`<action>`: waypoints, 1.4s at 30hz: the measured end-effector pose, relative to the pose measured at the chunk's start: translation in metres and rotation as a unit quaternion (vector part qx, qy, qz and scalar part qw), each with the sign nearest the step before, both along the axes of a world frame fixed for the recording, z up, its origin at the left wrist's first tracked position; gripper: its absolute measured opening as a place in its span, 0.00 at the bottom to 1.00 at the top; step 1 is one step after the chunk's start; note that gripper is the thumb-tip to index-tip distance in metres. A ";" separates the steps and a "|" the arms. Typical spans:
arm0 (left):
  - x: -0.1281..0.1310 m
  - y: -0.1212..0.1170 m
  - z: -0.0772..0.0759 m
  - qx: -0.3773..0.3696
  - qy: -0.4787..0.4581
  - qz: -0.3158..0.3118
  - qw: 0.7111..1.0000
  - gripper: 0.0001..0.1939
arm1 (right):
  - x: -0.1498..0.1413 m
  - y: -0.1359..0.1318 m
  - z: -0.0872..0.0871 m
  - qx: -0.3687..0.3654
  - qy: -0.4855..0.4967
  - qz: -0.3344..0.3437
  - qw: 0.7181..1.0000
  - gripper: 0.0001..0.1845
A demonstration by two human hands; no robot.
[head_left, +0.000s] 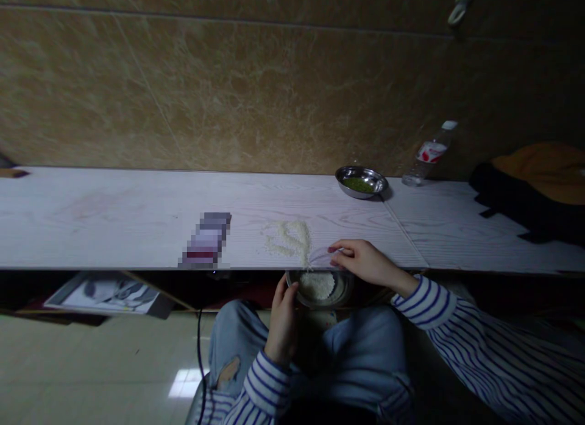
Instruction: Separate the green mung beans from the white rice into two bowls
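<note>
My left hand (284, 312) is closed on the left rim of a round bowl (346, 296), just below the table's front edge. White grains that look like rice (317, 285) lie inside the bowl. More rice (295, 235) is spread in a loose, curved trail on the tabletop and reaches the edge above the bowl. Between its thumb and fingers, my right hand (361, 259) pinches a thin, see-through, pale purple piece (320, 255). That piece touches or hovers over the tabletop at the right of the rice; its exact kind is unclear.
A metal bowl (382, 185) with small green contents (358, 184) stands at the back, beside a clear bottle (425, 157). A blurred-out flat object (205, 239) lies left of the rice. Dark and orange cloth (543, 175) is at right. A black cable (199, 346) hangs down.
</note>
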State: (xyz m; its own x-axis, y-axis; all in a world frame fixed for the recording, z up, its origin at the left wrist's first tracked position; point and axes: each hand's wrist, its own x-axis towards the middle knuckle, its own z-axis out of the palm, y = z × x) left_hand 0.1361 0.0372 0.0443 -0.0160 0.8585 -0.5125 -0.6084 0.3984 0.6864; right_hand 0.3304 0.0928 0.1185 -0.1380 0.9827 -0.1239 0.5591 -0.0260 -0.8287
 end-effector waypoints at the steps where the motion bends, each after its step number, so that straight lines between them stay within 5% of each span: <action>1: 0.000 0.000 -0.001 -0.002 -0.001 0.002 1.000 0.28 | 0.003 0.003 0.000 0.012 -0.005 -0.005 1.000 0.13; 10: -0.004 -0.007 -0.005 -0.010 -0.022 0.015 1.000 0.23 | 0.014 0.096 0.007 0.036 0.067 -0.116 0.990 0.14; 18: -0.011 -0.011 -0.025 -0.012 -0.031 0.025 0.999 0.22 | -0.020 0.157 0.002 0.019 0.082 -0.076 0.994 0.11; 27: -0.015 -0.006 -0.013 -0.042 -0.046 0.046 0.997 0.21 | -0.025 0.140 0.000 -0.029 0.093 0.011 0.995 0.08; 42: -0.012 0.001 -0.001 -0.035 -0.019 0.036 0.999 0.17 | -0.021 0.082 0.002 -0.037 0.090 0.059 0.994 0.10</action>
